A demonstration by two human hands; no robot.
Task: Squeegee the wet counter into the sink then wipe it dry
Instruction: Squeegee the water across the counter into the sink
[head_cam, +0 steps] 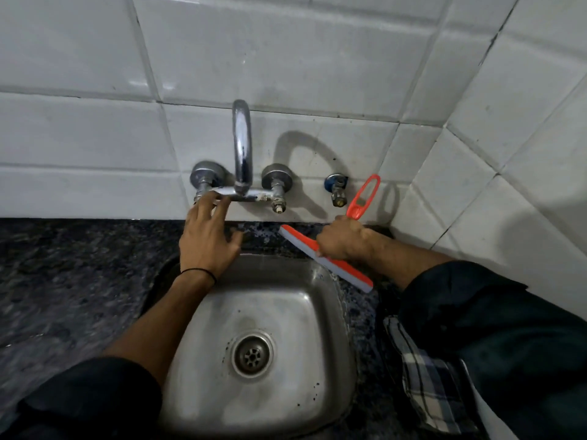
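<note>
Squeegee (pixel 327 258) blade rests on the counter (pixel 79 281) beside the sink (pixel 327 312), right hand (pixel 341 241) fingers clenched round its handle. Left hand (pixel 206 239), fingers spread and holding nothing, reaches the tap (pixel 243 154).

Single head-worn wide-angle view, looking steeply down, close over the sink (pixel 324 300), facing the tiled wall (pixel 286 58)
</note>
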